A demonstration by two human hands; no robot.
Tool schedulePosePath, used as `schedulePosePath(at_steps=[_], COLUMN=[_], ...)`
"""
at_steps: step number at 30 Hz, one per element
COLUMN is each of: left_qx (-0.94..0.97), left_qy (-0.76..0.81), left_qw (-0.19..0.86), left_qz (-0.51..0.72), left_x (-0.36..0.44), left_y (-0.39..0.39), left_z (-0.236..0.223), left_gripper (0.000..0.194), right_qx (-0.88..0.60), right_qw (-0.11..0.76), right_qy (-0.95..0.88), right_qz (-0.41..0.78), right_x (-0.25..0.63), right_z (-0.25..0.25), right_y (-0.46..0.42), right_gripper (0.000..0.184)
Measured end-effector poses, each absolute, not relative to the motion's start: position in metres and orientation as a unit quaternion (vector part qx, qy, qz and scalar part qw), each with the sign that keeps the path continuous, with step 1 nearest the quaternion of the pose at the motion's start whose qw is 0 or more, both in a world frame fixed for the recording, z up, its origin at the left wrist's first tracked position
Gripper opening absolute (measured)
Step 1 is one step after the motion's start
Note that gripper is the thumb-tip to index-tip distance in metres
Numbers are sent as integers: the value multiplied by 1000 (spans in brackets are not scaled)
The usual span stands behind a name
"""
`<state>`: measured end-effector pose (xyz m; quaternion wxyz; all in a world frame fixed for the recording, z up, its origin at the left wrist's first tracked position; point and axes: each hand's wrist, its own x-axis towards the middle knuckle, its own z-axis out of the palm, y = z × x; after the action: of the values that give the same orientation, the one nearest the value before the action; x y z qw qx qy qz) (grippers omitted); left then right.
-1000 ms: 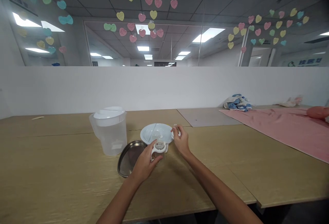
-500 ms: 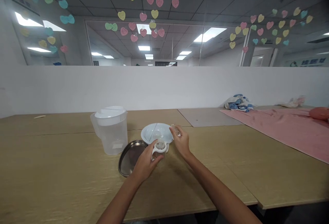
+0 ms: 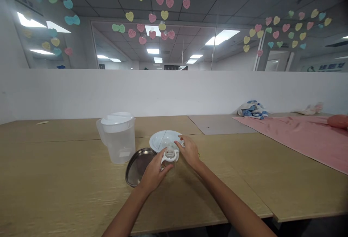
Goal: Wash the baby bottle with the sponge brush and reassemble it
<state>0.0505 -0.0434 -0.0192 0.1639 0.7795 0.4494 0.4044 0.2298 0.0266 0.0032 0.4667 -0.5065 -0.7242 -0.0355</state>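
Watching, I reckon the bottle, lower ctr of frame, gripped in L hand, could tip if R hand, fingers parted (can't tell if holding sth), knocks its neck.

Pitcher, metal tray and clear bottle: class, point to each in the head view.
Pitcher (image 3: 120, 143), head view: middle of its front wall.
Metal tray (image 3: 138, 165), head view: its bare floor.
Clear bottle (image 3: 170, 152), head view: its neck.
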Motion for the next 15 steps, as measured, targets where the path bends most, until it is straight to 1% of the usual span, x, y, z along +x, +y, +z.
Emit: schedulePosePath(at_steps=[2, 6, 10, 12, 14, 15], left_qx=[778, 764, 744, 723, 673, 633], left_qy=[455, 469, 452, 421, 403, 404], left_qw=[162, 175, 197, 191, 156, 121], left_qz=[401, 406, 452, 513, 601, 649], left_x=[50, 51, 52, 49, 43, 38], left_y=[-43, -44, -45, -45, -44, -44], left_z=[-19, -19, -17, -16, -14, -12], left_gripper=[61, 64, 72, 67, 52, 45], right_qx=[-489, -472, -490, -503, -506, -505], right_qw=[483, 513, 514, 495, 463, 448], right_qy=[-725, -717, -704, -708, -727, -738], right_qz=[-31, 2, 24, 22, 18, 17], right_x=[230, 230, 230, 230, 229, 229], right_z=[2, -3, -10, -10, -8, -7], right_y=[28, 33, 40, 40, 38, 36], right_gripper=[31, 20, 19, 15, 11, 12])
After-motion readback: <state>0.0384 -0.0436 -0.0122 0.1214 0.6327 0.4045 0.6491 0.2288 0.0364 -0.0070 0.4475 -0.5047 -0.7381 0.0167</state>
